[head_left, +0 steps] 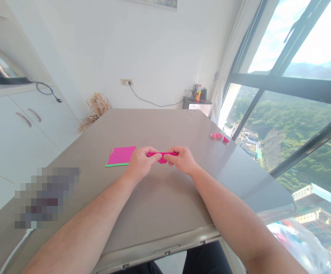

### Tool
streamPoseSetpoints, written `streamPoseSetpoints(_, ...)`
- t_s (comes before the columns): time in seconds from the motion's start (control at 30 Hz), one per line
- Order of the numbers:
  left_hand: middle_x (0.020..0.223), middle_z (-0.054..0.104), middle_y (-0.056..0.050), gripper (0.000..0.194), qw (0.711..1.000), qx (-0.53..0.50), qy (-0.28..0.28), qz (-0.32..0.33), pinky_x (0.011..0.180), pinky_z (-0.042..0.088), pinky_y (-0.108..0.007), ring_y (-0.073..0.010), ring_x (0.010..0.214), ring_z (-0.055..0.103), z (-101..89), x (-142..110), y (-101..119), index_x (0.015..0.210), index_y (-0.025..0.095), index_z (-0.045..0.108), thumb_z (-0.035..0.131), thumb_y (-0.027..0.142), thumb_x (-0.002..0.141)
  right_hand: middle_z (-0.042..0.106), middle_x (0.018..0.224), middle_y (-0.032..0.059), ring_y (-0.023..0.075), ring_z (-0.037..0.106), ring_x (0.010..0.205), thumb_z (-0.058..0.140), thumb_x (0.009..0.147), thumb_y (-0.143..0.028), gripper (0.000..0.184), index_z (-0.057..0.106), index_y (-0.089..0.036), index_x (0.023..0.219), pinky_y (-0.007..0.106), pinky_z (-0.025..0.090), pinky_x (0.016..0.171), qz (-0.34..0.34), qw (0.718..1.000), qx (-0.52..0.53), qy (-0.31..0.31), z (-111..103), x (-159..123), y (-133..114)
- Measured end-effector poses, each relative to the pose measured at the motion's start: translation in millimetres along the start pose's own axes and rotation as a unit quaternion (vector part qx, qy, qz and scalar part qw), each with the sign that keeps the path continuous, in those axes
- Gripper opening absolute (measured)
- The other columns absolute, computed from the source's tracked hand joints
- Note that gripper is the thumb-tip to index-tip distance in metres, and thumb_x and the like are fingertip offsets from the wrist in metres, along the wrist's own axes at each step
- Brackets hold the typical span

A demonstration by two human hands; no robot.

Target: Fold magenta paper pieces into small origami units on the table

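A folded piece of bright pink paper is held between my two hands, over the middle of the table. My left hand pinches its left part, thumb on the near side. From the other side my right hand pinches it the same way, and the two thumbs almost meet at the centre. A narrow folded edge runs straight across the top, with a small flap hanging below the thumbs. Just left of my left hand lies a stack of coloured paper, pink on top with green showing underneath.
Several small folded pink paper pieces sit near the table's right edge, beside the window. A blurred-out dark object with a white cable lies on the left. The grey table has its near edge close to my legs.
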State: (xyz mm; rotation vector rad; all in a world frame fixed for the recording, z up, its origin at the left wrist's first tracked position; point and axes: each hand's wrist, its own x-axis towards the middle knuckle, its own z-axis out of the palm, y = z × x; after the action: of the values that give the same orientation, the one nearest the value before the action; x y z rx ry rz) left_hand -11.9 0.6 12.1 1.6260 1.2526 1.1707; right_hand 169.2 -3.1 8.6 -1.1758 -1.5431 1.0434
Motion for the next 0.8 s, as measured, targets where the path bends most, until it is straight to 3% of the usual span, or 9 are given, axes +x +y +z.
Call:
streamPoseSetpoints(0.2,0.048,0.048,0.005,0.021,1.0,0.007,-0.013,0.002,0.05,0.03,-0.025,-0.0106,0.047,0.04,-1.4,0.5,-0.3,0.07,0.02,0.069,0.074,0.04,0.073,0.06,0.052,-0.0028,0.0109,0.053,0.054,0.069,0.072,-0.032,0.015,0.069,-0.018,0.069,0.022,0.04,0.053,0.002,1.0,-0.004,0.003,-0.6,-1.0,-3.0)
streamPoseSetpoints(0.47,0.073,0.072,-0.001,0.024,0.996,0.05,-0.065,0.023,0.068,0.042,-0.028,-0.0173,0.071,0.06,-4.2,4.6,-5.7,0.077,0.021,0.074,0.073,0.045,0.076,0.061,0.052,-0.0025,0.0105,0.053,0.052,0.071,0.07,-0.03,0.013,0.071,-0.017,0.071,0.022,0.038,0.05,0.027,0.999,-0.017,-0.009,-0.4,1.1,-1.1)
streamPoseSetpoints(0.8,0.068,0.07,0.001,0.027,0.994,0.101,-0.03,0.019,0.067,0.04,-0.029,-0.0192,0.069,0.059,-8.4,9.4,-7.4,0.073,0.022,0.073,0.073,0.049,0.072,0.064,0.055,-0.0021,0.0122,0.058,0.055,0.077,0.069,-0.035,0.02,0.066,-0.018,0.068,0.023,0.042,0.053,0.025,0.998,0.043,-0.03,-1.1,7.2,3.9)
